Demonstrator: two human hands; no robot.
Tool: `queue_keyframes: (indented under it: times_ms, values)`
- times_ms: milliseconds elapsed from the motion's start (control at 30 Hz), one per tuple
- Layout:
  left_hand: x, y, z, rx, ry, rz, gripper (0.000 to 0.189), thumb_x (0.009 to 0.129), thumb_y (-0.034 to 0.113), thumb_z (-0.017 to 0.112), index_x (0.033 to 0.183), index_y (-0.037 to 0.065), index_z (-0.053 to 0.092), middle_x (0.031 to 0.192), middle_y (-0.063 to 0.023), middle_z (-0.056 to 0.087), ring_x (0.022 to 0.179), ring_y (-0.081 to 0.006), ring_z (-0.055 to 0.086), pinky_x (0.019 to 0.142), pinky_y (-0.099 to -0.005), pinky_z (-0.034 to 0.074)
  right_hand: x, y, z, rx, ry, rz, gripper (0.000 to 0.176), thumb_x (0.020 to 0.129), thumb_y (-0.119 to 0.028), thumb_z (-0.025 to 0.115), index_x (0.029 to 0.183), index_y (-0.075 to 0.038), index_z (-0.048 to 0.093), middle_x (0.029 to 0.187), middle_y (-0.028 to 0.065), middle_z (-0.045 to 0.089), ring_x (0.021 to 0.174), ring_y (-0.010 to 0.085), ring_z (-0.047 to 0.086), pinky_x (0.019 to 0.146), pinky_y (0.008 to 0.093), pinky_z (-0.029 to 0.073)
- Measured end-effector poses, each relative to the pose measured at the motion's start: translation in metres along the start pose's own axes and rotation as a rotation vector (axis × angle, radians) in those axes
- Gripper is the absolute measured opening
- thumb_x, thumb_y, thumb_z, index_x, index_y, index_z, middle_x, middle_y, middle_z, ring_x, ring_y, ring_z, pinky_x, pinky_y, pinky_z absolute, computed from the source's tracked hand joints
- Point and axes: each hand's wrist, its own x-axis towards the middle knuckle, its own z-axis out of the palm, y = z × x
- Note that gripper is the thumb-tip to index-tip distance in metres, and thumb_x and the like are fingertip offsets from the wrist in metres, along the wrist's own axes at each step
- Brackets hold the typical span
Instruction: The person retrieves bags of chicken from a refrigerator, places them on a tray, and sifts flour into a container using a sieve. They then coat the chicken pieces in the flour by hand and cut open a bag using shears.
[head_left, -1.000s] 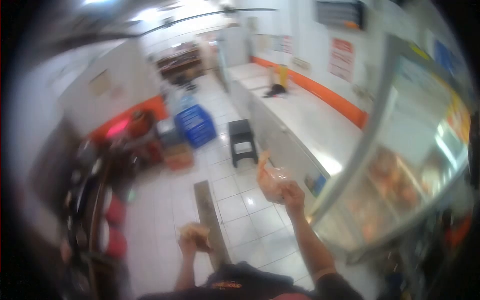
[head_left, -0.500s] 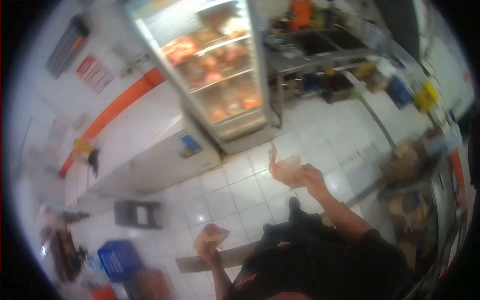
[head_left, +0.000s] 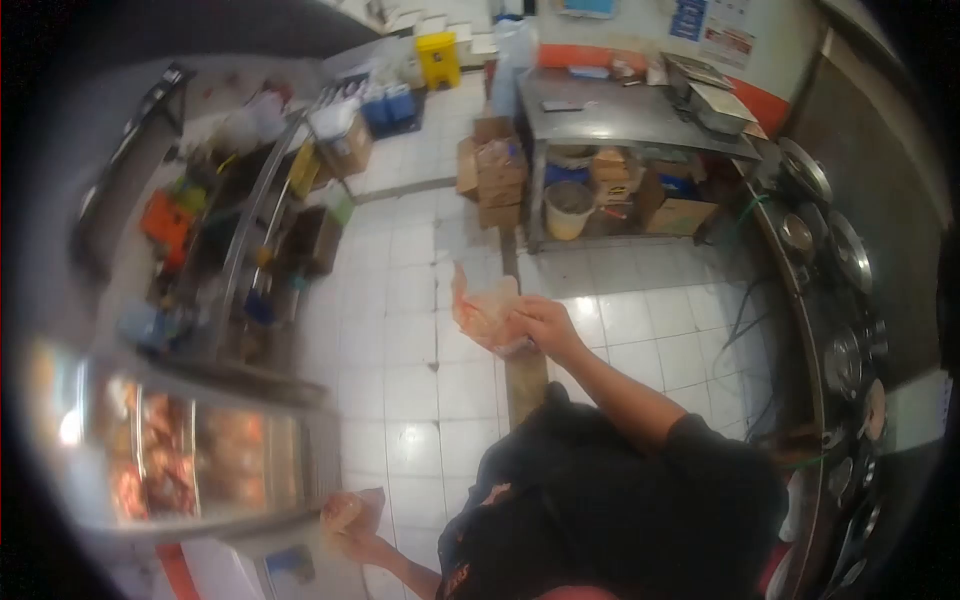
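My right hand is closed on a thin, see-through plastic bag with something pinkish in it. The bag's loose end sticks up, and it is held out over the tiled floor in front of my body. Lower left, my left hand grips a second plastic bag, also with a pinkish tint. That hand is near the lit glass-door fridge. What exactly either bag contains is too blurred to make out.
Ahead stands a steel table with a white bucket and boxes beneath it. Cardboard boxes are stacked beside it. Pans and lids line the right side. A sink counter runs along the left; a yellow bin stands far back.
My view has swung to the right, away from the fridge and toward the steel table, so the fridge now appears at lower left. Both hands still hold their bags.
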Motion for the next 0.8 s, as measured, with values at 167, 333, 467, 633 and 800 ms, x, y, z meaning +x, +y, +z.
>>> queue_keyframes:
  times_ms: [167, 333, 467, 633, 800]
  values:
    - [-0.024, 0.066, 0.128, 0.066, -0.155, 0.06, 0.028, 0.081, 0.017, 0.066, 0.096, -0.006, 0.064, 0.096, -0.016, 0.066, 0.084, -0.027, 0.063, 0.076, -0.0351, 0.05, 0.011, 0.038, -0.113, -0.104, 0.196, 0.039, 0.016, 0.081, -0.006, 0.061, 0.094, 0.001, 0.068, 0.098, 0.0106, 0.066, 0.095, 0.0208, 0.058, 0.085, 0.0303, 0.044]
    - [-0.069, 0.242, 0.212, -0.371, -0.38, 0.038, 0.034, 0.094, 0.023, 0.048, 0.096, -0.008, 0.061, 0.091, -0.0196, 0.066, 0.081, -0.0265, 0.061, 0.075, -0.0387, 0.051, 0.029, 0.048, -0.213, -0.106, 0.312, 0.02, 0.016, 0.079, -0.006, 0.061, 0.09, 0.002, 0.069, 0.093, 0.0111, 0.068, 0.092, 0.0209, 0.06, 0.083, 0.0304, 0.046]
    - [-0.103, 0.339, 0.286, -0.653, -0.712, -0.014, 0.024, 0.089, 0.011, 0.058, 0.106, -0.004, 0.063, 0.098, -0.0099, 0.066, 0.088, -0.0181, 0.06, 0.077, -0.0324, 0.049, 0.055, 0.06, -0.282, -0.163, 0.374, -0.038, 0.014, 0.077, -0.002, 0.061, 0.089, 0.001, 0.069, 0.093, 0.0118, 0.067, 0.091, 0.0216, 0.058, 0.084, 0.0305, 0.044]
    - [-0.135, 0.474, 0.368, -0.733, -1.057, 0.253, 0.028, 0.087, 0.017, 0.062, 0.106, -0.003, 0.061, 0.101, -0.0166, 0.065, 0.092, -0.0254, 0.061, 0.078, -0.0376, 0.049, 0.105, 0.06, -0.352, -0.235, 0.567, -0.063, 0.015, 0.078, -0.001, 0.062, 0.091, 0.003, 0.068, 0.098, 0.0135, 0.065, 0.091, 0.0221, 0.059, 0.082, 0.0302, 0.046]
    - [-0.156, 0.619, 0.432, -0.894, -1.339, 0.573, 0.025, 0.084, -0.001, 0.051, 0.106, -0.001, 0.062, 0.104, -0.011, 0.065, 0.096, -0.0202, 0.061, 0.083, -0.03, 0.047, 0.175, 0.051, -0.421, -0.051, 0.621, -0.131, 0.015, 0.081, 0.0, 0.062, 0.094, 0.005, 0.067, 0.099, 0.0108, 0.064, 0.093, 0.0189, 0.057, 0.082, 0.028, 0.044]
